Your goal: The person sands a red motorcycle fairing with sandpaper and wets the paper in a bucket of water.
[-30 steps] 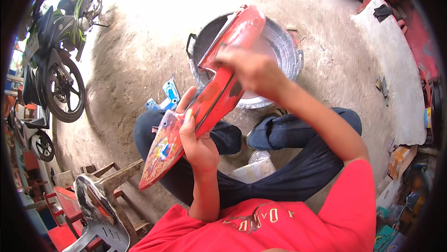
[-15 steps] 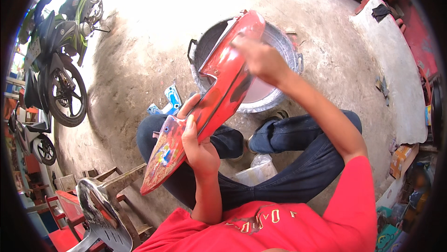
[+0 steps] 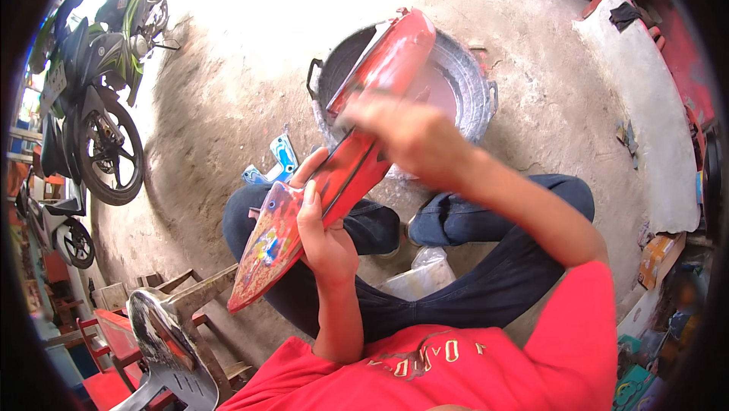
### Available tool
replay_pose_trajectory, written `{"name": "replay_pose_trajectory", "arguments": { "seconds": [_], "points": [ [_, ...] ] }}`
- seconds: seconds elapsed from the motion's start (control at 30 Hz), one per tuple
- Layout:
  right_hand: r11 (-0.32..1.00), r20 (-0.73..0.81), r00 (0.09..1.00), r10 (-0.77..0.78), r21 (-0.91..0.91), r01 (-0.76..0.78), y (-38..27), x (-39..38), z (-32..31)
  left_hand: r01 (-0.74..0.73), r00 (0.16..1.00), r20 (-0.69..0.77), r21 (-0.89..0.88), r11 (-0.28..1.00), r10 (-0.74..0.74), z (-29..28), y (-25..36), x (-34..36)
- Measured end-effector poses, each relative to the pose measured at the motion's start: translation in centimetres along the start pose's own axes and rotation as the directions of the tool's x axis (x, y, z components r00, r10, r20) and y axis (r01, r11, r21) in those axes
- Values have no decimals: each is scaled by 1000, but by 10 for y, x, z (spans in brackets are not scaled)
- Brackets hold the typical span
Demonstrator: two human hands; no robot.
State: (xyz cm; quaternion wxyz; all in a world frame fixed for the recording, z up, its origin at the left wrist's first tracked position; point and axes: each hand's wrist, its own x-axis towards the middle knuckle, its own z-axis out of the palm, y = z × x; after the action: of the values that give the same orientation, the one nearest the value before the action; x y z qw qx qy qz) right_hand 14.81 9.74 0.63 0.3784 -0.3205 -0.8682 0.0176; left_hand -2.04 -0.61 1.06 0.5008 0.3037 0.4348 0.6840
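A long red motorcycle body panel [image 3: 351, 164] slants from my lap up over the basin, its near tip scuffed and patched with blue, white and yellow. My left hand [image 3: 323, 236] grips its lower part, thumb on the near side and fingers round the other edge. My right hand [image 3: 414, 138] is on the panel's upper middle, blurred by motion, its fingers bunched together and bent against the surface. Anything held under those fingers is hidden. Beneath the panel's far end stands a round grey metal basin [image 3: 477, 107] with cloudy pinkish liquid in it.
A blue-and-white part [image 3: 282, 154] lies on the concrete floor by my left knee. Between my legs is a whitish block in clear plastic [image 3: 421, 278]. Motorcycles [image 3: 110, 145] stand at left, a worn chair [image 3: 163, 350] at lower left, and a low concrete ledge [image 3: 645, 122] at right.
My right hand has moved down the panel toward my left hand, staying against it. The panel's far end has shifted slightly; my left hand keeps its grip.
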Motion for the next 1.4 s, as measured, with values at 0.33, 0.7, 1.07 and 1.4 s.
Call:
{"name": "replay_pose_trajectory", "arguments": {
  "seconds": [0.33,0.7,1.07,1.4],
  "points": [
    [997,40,998,42,65,-44,-5,-4,0,8,1000,11,-13,1000,-8,1,0,1],
    [989,68,986,150,0,-150,27,-4,2,-6,1000,-14,-27,1000,6,2,-2,1],
    [963,145,954,262,32,-269,37,8,-3,0,1000,-20,-26,1000,-1,6,1,1],
    [887,271,866,421,78,-456,51,2,-8,-23,1000,7,2,1000,23,4,-2,1]
  ]
}}
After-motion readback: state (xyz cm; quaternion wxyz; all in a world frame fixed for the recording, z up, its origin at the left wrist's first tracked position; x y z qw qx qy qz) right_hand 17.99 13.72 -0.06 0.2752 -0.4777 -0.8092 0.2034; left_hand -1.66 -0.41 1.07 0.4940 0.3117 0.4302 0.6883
